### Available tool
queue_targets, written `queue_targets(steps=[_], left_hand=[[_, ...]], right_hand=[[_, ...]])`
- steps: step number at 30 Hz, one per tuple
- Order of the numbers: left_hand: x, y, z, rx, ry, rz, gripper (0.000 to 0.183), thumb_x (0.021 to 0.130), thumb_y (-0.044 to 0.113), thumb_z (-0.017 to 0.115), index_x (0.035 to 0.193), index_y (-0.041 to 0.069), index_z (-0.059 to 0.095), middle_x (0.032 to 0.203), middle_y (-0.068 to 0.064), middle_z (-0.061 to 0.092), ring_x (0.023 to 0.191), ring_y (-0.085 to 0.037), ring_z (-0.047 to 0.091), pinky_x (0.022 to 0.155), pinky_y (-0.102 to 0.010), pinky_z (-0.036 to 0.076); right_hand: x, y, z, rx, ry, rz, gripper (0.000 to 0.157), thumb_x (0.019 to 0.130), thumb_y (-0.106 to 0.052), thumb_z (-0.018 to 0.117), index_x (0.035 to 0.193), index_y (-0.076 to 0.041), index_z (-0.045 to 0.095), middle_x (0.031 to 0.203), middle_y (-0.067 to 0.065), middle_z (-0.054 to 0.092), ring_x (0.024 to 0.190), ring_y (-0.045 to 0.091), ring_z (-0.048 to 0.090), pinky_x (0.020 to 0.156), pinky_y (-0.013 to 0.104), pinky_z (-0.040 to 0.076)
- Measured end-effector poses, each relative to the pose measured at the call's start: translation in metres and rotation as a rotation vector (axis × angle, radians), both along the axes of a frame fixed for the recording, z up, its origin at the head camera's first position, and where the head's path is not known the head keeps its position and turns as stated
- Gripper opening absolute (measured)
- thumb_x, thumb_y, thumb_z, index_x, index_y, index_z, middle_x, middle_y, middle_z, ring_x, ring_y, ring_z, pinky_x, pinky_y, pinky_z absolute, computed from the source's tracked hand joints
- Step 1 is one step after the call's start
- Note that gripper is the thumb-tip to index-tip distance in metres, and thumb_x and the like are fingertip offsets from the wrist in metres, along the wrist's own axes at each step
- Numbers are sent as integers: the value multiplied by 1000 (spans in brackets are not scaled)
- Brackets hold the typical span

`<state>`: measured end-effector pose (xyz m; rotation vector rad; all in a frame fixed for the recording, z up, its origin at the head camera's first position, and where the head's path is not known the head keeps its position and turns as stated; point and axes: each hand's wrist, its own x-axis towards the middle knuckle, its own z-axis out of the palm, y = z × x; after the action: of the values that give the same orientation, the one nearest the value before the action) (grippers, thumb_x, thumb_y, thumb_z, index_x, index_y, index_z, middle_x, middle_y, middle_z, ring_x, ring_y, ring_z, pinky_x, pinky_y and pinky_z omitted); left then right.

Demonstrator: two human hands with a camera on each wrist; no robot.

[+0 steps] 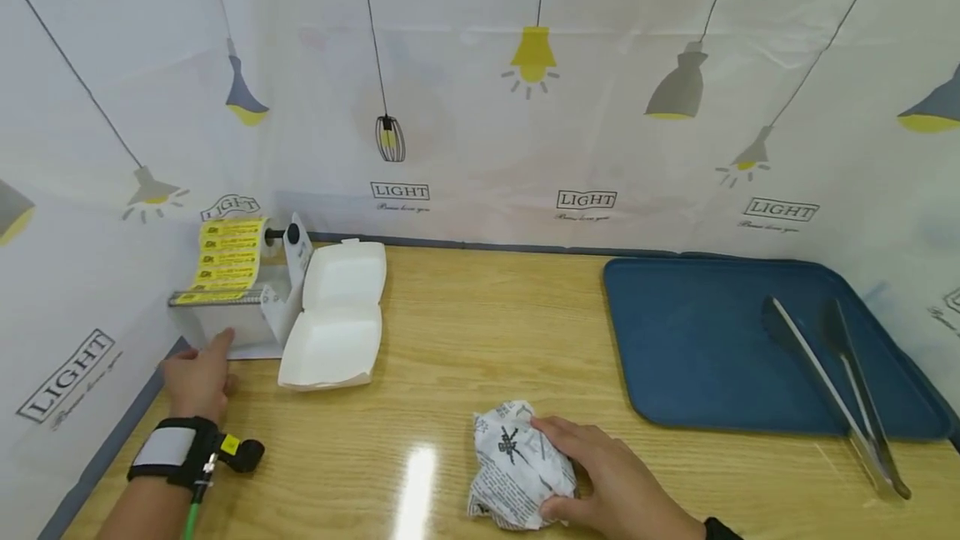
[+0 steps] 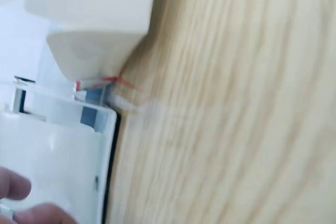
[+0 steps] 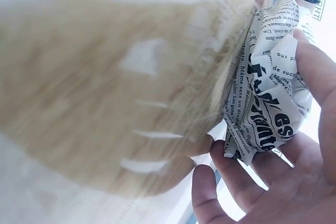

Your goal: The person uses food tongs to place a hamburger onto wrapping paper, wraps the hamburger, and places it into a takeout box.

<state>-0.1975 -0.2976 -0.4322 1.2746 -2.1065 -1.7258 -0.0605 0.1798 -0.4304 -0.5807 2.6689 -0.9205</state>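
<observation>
My right hand (image 1: 618,477) holds a crumpled, newsprint-patterned paper-wrapped bundle (image 1: 517,465) low in the middle of the head view, thumb on its near side and fingers along the far side. The right wrist view shows the printed bundle (image 3: 268,77) against the palm and fingers; what is inside the paper is hidden. Over on the left, my left hand (image 1: 198,377) is at the front of a white label dispenser (image 1: 247,327), its index finger extended against the front panel. A roll of yellow printed labels (image 1: 228,257) hangs on the dispenser. In the left wrist view, two fingertips (image 2: 42,214) overlap the dispenser (image 2: 58,166).
An open white clamshell box (image 1: 333,348) stands right beside the dispenser. At the right lies a blue tray (image 1: 690,340), with metal tongs (image 1: 851,398) resting across it and over its near edge. A lamp-patterned curtain (image 1: 465,107) closes off the wooden table's back and sides.
</observation>
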Motion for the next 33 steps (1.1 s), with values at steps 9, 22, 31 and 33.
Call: queue_targets(steps=[9, 22, 31, 33], left_hand=[[-19, -17, 42, 97, 152, 20, 37, 95, 55, 45, 93, 19, 54, 80, 10, 53, 54, -5, 51, 33, -18, 45], [-27, -20, 55, 69, 104, 75, 18, 94, 44, 55, 90, 27, 52, 80, 14, 55, 56, -3, 55, 36, -16, 46], [-11, 8, 71, -229, 357, 49, 16, 94, 42, 56, 84, 29, 53, 74, 17, 56, 50, 0, 50, 34, -10, 37], [-5, 21, 78, -313, 440, 13, 14, 94, 39, 56, 84, 29, 53, 74, 17, 56, 48, 1, 49, 34, -8, 37]], right_hand=[[1, 2, 1, -17, 14, -15, 92, 72, -68, 62, 150, -24, 40, 150, 9, 51, 130, 32, 49, 96, 62, 48], [1, 0, 0, -13, -10, -13, 92, 71, -69, 61, 150, -25, 40, 151, 7, 50, 130, 31, 49, 95, 63, 47], [1, -1, 1, 1, -9, -34, 92, 70, -69, 63, 149, -28, 40, 151, 5, 50, 131, 31, 48, 95, 70, 43], [1, -1, 1, 3, -8, -36, 92, 70, -69, 63, 149, -28, 41, 151, 5, 51, 131, 31, 48, 95, 69, 43]])
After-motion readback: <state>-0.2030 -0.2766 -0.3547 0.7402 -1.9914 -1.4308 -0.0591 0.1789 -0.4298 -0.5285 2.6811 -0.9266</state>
